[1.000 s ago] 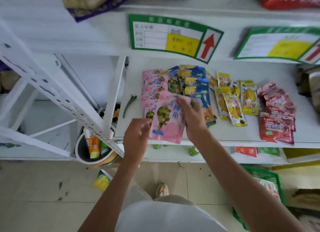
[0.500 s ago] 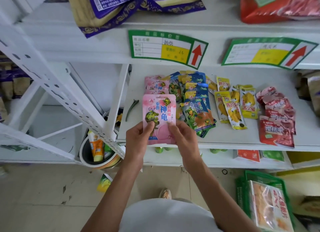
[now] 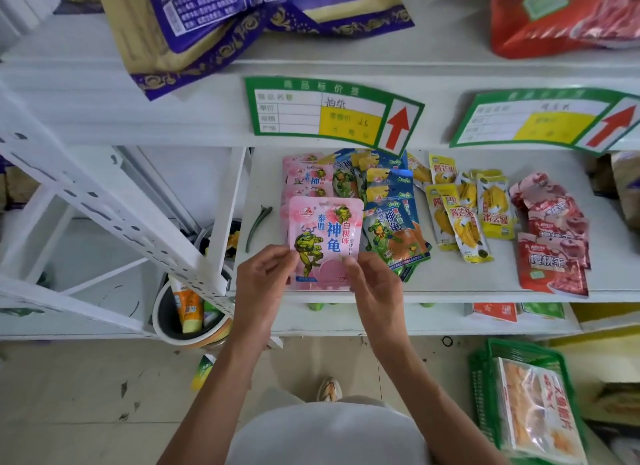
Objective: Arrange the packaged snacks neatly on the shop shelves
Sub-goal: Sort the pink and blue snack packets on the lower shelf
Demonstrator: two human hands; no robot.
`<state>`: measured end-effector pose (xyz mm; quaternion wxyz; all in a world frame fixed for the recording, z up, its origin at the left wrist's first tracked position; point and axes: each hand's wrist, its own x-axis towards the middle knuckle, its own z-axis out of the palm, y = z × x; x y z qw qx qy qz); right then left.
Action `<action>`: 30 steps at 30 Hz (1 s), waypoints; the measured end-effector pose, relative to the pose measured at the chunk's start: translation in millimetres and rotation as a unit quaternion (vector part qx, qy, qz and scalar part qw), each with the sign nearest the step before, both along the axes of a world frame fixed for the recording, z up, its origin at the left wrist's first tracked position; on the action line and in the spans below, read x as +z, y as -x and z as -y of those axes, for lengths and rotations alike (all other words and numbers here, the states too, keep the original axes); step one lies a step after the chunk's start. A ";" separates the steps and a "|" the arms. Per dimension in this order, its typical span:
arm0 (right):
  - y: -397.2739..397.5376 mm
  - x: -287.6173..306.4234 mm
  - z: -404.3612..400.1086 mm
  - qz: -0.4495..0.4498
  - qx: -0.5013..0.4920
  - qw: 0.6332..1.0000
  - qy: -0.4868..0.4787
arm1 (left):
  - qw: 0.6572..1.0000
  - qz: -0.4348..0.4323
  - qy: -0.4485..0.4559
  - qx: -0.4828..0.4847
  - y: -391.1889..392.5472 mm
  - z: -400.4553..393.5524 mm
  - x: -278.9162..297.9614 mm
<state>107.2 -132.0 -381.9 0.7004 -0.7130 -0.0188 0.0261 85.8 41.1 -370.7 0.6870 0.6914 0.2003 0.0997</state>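
Observation:
A pink snack packet (image 3: 323, 232) with a green turtle printed on it lies face up at the front of the white shelf (image 3: 450, 293). My left hand (image 3: 261, 284) pinches its lower left corner and my right hand (image 3: 375, 288) pinches its lower right corner. Behind it lies a row of more pink packets (image 3: 304, 178). Blue packets (image 3: 391, 201) overlap to its right, then yellow packets (image 3: 464, 215), then red packets (image 3: 550, 242) at the far right.
A dark green hair clip (image 3: 258, 225) lies left of the pink packet. Green price tags (image 3: 332, 112) hang on the shelf edge above. A bucket (image 3: 187, 322) with tubes stands under the left rack. A green basket (image 3: 530, 405) of snacks sits on the floor at right.
The pink packet went from tilted in the air in my right hand to flat and straight at the shelf front, with both hands now on its lower corners.

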 end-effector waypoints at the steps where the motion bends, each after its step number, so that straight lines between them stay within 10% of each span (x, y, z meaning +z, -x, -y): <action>1: -0.9 1.7 -1.0 0.013 -0.010 1.000 0.019 | 1.000 -0.004 -0.007 -0.012 -1.7 -1.9 1.3; 18: -12.8 8.0 -19.3 0.135 -0.080 0.981 0.113 | 0.939 0.112 -0.320 -0.052 -14.2 -1.4 16.0; 30: -14.8 15.2 -8.0 0.050 -0.066 0.996 -0.023 | 0.981 0.092 -0.166 0.046 -10.0 -4.4 20.6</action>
